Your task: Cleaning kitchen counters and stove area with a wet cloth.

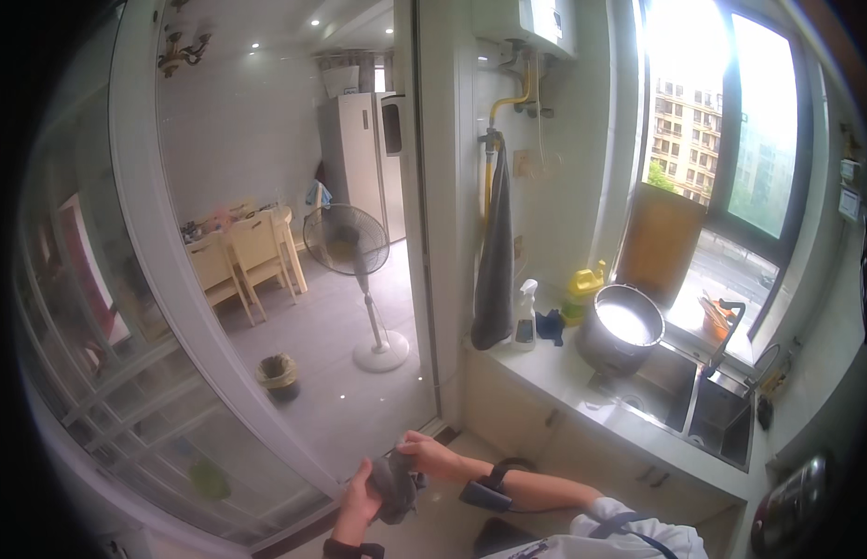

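Observation:
A bunched dark grey cloth (393, 491) is held between my two hands, low in the picture. My left hand (362, 495) grips its left side, the thumb pointing up. With my right hand (428, 454) I pinch the cloth's upper edge. Folds hide the fingertips of both hands. A black band with a flat dark device (486, 495) sits on my right wrist. Both hands are in front of the sliding-door opening, above the kitchen floor.
On the right, the counter (506, 365) carries a spray bottle (525, 318), a yellow jug (583, 290) and a large metal pot (618, 342) by the double sink (685, 398). A grey towel (495, 279) hangs from a yellow pipe. Beyond the door stand a pedestal fan (369, 300) and a waste bin (277, 377).

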A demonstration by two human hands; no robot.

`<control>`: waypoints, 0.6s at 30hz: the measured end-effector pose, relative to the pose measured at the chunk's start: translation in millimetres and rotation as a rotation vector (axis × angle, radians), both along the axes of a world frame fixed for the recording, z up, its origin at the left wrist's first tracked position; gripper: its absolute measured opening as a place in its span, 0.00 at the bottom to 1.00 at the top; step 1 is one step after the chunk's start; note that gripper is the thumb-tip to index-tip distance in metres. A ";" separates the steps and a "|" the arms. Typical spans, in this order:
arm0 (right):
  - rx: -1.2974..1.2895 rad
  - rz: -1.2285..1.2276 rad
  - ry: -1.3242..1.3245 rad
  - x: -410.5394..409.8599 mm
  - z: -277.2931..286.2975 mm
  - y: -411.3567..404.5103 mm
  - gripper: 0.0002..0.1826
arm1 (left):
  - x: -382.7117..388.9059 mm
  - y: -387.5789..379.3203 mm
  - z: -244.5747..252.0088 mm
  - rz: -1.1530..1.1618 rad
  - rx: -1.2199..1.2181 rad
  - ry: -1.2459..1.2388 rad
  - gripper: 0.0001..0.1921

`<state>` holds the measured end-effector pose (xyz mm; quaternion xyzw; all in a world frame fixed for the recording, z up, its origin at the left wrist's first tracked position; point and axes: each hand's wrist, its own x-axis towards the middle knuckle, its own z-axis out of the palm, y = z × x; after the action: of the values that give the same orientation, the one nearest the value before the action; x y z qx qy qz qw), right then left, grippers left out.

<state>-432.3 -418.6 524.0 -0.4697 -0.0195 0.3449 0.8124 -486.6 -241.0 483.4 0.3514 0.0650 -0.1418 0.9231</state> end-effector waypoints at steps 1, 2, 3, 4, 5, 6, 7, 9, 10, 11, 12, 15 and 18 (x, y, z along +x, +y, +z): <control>-0.003 -0.016 0.005 2.0 5.0 4.5 0.04 | 7.0 -5.1 10.7 -0.052 0.050 0.125 0.23; -0.110 -0.011 -0.177 5.4 10.5 9.7 0.04 | 10.9 -16.0 21.5 -0.053 0.307 0.012 0.21; -0.216 0.003 -0.359 9.0 17.4 11.8 0.03 | 17.0 -16.9 20.5 -0.062 0.307 0.012 0.21; -0.195 0.001 -0.386 14.6 29.0 12.5 0.04 | 26.8 -15.5 17.6 -0.078 0.358 -0.041 0.21; -0.195 -0.002 -0.388 21.2 41.9 7.8 0.04 | 36.7 -13.9 16.7 -0.093 0.410 -0.095 0.21; -0.167 -0.023 -0.309 23.1 70.1 -2.3 0.03 | 47.1 -12.6 20.2 -0.140 0.311 -0.057 0.18; -0.137 -0.039 -0.230 28.5 86.7 -11.0 0.03 | 57.8 -9.8 15.2 -0.147 0.313 -0.060 0.18; -0.129 -0.041 -0.245 56.4 94.3 -24.5 0.02 | 81.5 -5.2 9.0 -0.191 0.562 -0.075 0.11; -0.043 -0.037 -0.220 68.6 103.4 -33.8 0.04 | 90.8 -6.2 11.6 -0.197 0.562 -0.078 0.11; 0.043 -0.031 -0.194 80.6 108.6 -42.1 0.06 | 95.9 -5.0 14.9 -0.226 0.821 -0.072 0.11; 0.115 -0.010 -0.181 96.1 108.1 -52.6 0.06 | 102.0 -7.2 23.8 -0.257 1.084 -0.069 0.13; 0.299 -0.006 -0.149 128.5 117.7 -76.8 0.06 | 124.6 8.9 36.0 -0.127 0.168 -0.178 0.16; -0.107 0.139 -0.660 165.8 97.6 -108.1 0.16 | 169.9 17.3 45.0 -0.064 0.327 -0.131 0.14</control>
<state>-266.5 -526.7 621.6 -0.5954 -0.2951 0.2295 0.7112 -316.7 -223.7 528.4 0.5075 0.0155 -0.1356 0.8508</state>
